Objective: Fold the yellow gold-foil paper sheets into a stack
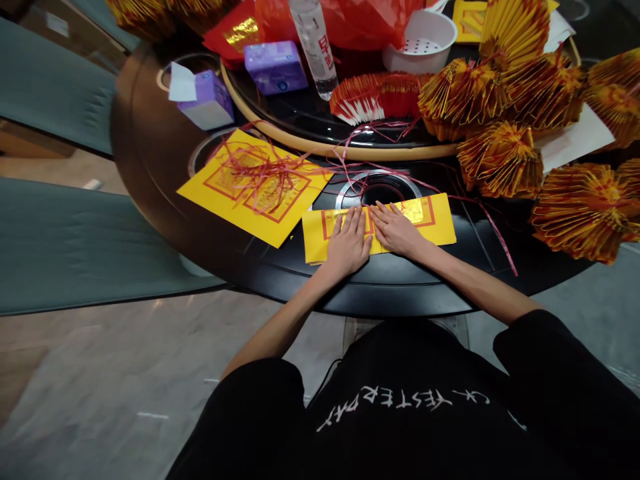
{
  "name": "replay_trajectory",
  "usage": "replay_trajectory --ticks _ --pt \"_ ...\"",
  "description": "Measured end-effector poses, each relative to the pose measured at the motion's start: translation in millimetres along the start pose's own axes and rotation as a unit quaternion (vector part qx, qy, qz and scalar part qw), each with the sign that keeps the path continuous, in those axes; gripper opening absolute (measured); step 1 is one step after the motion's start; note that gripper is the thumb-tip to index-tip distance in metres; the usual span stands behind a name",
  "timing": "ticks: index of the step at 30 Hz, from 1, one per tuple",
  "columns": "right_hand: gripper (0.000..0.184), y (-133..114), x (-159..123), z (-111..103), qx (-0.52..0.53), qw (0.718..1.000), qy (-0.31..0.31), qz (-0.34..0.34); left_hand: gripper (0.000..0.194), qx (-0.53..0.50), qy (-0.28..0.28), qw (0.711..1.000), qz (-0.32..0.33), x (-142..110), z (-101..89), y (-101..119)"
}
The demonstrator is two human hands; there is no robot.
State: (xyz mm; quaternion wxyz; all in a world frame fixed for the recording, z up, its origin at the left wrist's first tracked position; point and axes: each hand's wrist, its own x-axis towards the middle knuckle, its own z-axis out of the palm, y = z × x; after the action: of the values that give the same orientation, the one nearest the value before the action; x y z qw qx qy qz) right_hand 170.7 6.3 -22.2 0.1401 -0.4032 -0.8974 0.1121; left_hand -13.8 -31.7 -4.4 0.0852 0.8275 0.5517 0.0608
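Note:
A long folded strip of yellow joss paper [440,230] with red borders and gold print lies near the table's front edge. My left hand [349,241] rests flat on its middle, fingers stretched out. Beside it my right hand [394,228] also lies flat on the paper, pointing up and to the left. Both hands press from above and grip nothing. To the left, a stack of unfolded yellow joss paper [270,227] carries a tangle of pink-red string [260,177]. Some strands trail rightward behind the folded strip.
Pleated gold paper fans [500,160] crowd the right side. On the raised turntable [300,143] stand a clear bottle [316,50], a purple tissue pack [277,67], a white strainer basket [425,40] and red folded papers [375,97]. Another tissue pack [207,100] sits left; grey chairs [85,247] flank the table.

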Motion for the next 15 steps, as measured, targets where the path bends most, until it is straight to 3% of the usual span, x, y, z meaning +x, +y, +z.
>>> replay_trajectory --ticks 15 --pt "0.057 4.2 -6.1 -7.3 0.023 1.000 -0.015 -0.006 0.072 0.003 -0.009 1.000 0.005 1.2 0.2 -3.0"
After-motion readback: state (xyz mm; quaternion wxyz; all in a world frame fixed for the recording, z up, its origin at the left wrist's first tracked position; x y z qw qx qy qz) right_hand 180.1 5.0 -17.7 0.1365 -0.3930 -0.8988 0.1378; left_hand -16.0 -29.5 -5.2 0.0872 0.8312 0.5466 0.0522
